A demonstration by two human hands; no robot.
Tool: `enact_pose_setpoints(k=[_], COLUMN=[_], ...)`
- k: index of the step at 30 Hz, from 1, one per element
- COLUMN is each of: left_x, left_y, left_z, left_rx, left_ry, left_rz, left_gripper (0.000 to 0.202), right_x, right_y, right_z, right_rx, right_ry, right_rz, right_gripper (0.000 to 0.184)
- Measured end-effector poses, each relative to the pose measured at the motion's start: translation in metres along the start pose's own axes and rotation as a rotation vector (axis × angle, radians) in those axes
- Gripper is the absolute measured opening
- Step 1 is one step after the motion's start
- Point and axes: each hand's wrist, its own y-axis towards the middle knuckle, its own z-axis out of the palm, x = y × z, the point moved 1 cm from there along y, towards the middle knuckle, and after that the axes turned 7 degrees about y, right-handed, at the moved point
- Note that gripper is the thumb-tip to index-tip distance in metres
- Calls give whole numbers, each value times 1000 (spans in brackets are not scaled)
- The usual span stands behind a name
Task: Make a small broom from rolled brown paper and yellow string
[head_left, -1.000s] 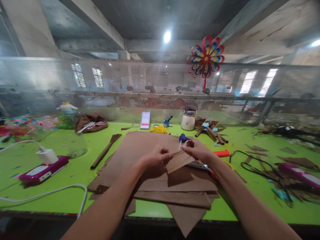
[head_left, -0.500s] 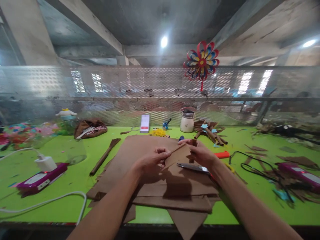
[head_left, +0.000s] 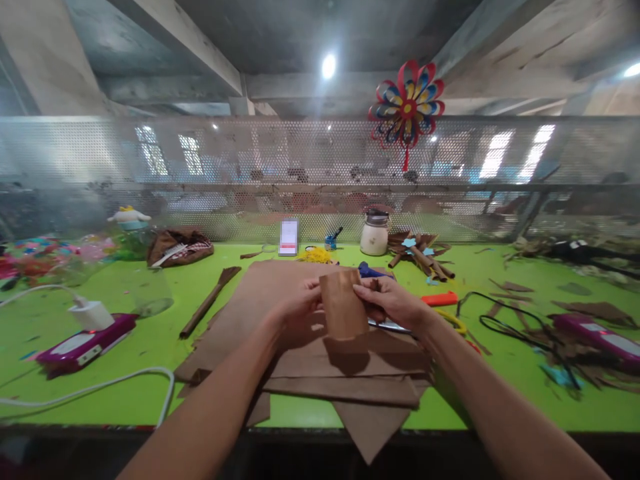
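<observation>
A small piece of brown paper [head_left: 344, 307], slightly curved, is held up between my two hands. My left hand [head_left: 300, 303] grips its left edge, fingers partly hidden behind it. At the right edge my right hand [head_left: 387, 298] pinches it with the thumb on the near face. Beneath lie several larger brown paper sheets [head_left: 265, 283], stacked and overlapping, on the green table [head_left: 295, 427]. Scissors [head_left: 393, 326] rest under my right hand, mostly covered by it.
A rolled brown paper stick [head_left: 210, 303] lies left of the sheets. Behind are a phone [head_left: 289, 237], a jar [head_left: 375, 233] and a bundle of brown rolls [head_left: 425, 257]. Purple power strips [head_left: 87, 347] sit at both sides, with a white cable [head_left: 125, 373] and a black cable [head_left: 520, 320].
The small paper piece has been turned from a tilt to nearly upright, its broad face now toward me. Both hands have shifted with it, and the camera view has tipped down a little.
</observation>
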Motion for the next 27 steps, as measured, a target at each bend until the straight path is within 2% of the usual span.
enact_pose_setpoints(k=[2,5,8,11,14,17,19,21,27], left_x=[-6,-8,-6,-5,-10,-15,-16,-15,-11], left_y=[1,1,3,3,1,0,0,1,2], left_z=[-4,-3,-1,0,-2,-6,-9,-10,-7], left_rx=[-41,24,43,-27,-136,-253,-272,-250,-54], left_ry=[-21,29,194,315,309,273,254,225,186], left_rz=[78,127,128,150,192,214,217,225,217], left_gripper=[39,42,37,30,27,26,25,23,31], right_x=[1,6,12,11,7,3,1,-1,-6], right_y=[-2,-3,-3,-1,1,4,6,7,7], right_z=[2,6,8,6,1,-5,-7,-8,-8], right_rx=[82,125,65,10,-29,-156,-247,-305,-303], right_ry=[-106,-284,-470,-563,-481,-310,-200,-124,32], right_rz=[73,105,81,74,8,-43,-52,-70,-106], right_gripper=[39,40,39,38,32,34,35,33,26])
